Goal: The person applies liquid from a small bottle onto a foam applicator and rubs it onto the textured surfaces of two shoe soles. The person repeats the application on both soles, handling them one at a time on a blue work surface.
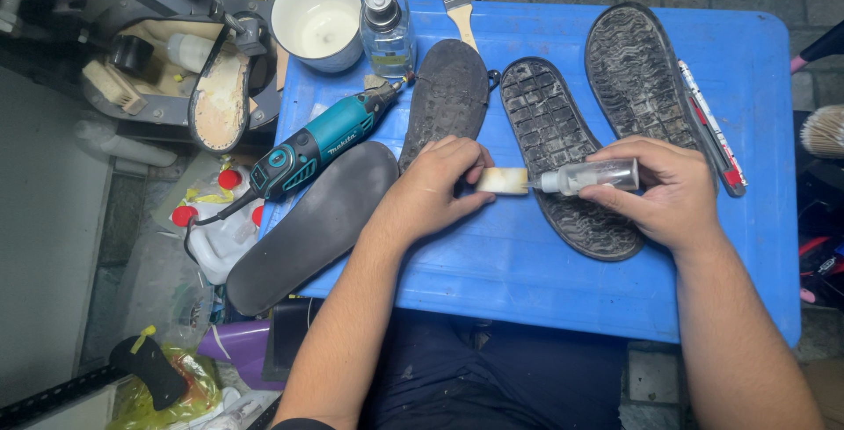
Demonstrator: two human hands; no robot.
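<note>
Small clear bottle (591,175) lies sideways in the right hand (668,191), fingers wrapped around it, its long axis level across the blue desk (527,263) and its nozzle pointing at the left hand (435,188). That hand pinches a pale cream block (503,181), which meets the nozzle tip between both hands, just beside the black ridged sole (563,144).

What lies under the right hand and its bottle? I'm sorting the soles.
A black treaded sole lies under the right hand and bottle, on the blue table. The hand covers part of its edge.
</note>
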